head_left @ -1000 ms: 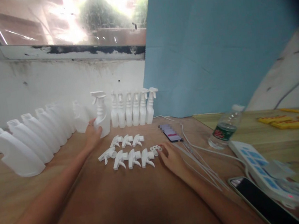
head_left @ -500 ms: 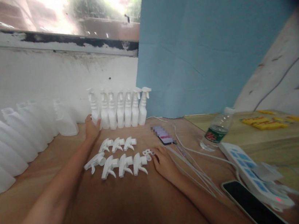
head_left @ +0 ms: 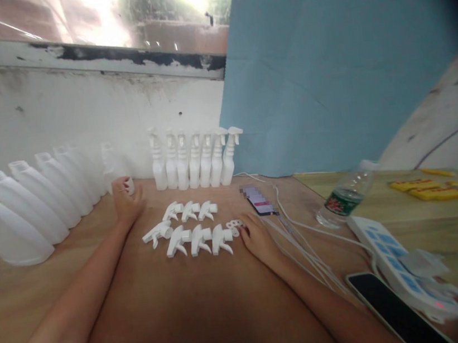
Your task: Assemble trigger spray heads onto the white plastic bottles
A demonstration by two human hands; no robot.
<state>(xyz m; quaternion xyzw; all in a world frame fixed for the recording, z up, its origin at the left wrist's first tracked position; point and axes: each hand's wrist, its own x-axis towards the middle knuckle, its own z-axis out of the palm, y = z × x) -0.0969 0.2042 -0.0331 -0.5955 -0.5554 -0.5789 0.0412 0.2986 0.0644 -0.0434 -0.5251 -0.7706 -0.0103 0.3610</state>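
My left hand (head_left: pixel 128 201) is at the back left with its thumb apart from the curled fingers, by the base of a lone white bottle (head_left: pixel 114 161) that has no sprayer. Whether it touches that bottle I cannot tell. My right hand (head_left: pixel 258 238) rests on the table, fingers apart, their tips beside a few small white rings (head_left: pixel 234 226). Between my arms, several white trigger sprayer heads (head_left: pixel 199 239) lie in two rows. Behind them stands a row of white bottles (head_left: pixel 182 169) fitted with sprayers, against the wall.
Several open-necked white bottles (head_left: pixel 12 222) line the left side. To the right are a phone (head_left: pixel 260 200) with its screen lit, white cables (head_left: pixel 309 265), a water bottle (head_left: pixel 344 198), a power strip (head_left: pixel 386 257), a dark phone (head_left: pixel 392 307) and yellow items (head_left: pixel 429 190).
My left hand has left the leftmost sprayer bottle of the row and moved left to the lone bottle. My right hand stays by the rings. The view has shifted slightly left.
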